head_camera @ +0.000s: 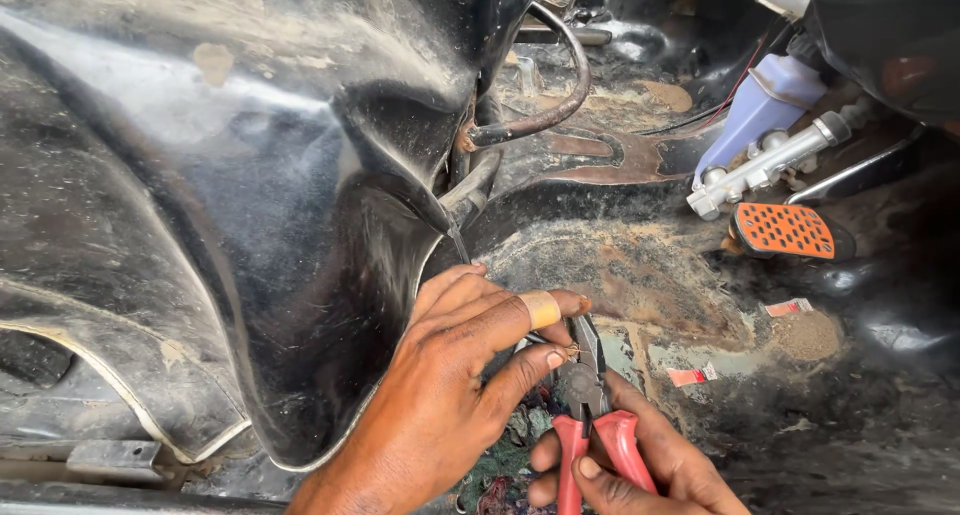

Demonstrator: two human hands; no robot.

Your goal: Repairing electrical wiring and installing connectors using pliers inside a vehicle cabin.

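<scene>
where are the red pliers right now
Head view, bottom centre: the red pliers are in the right hand, their tip by the left hand.

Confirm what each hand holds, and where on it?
Right hand holds the pliers by their red handles. Left hand pinches a thin wire at the plier nose, between thumb and fingers.

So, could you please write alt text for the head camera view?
A right hand grips red-handled pliers, whose tip meets the left hand with its bandaged finger, against a rusty, dirty vehicle floor. An orange-patterned pedal sits beyond.
</scene>
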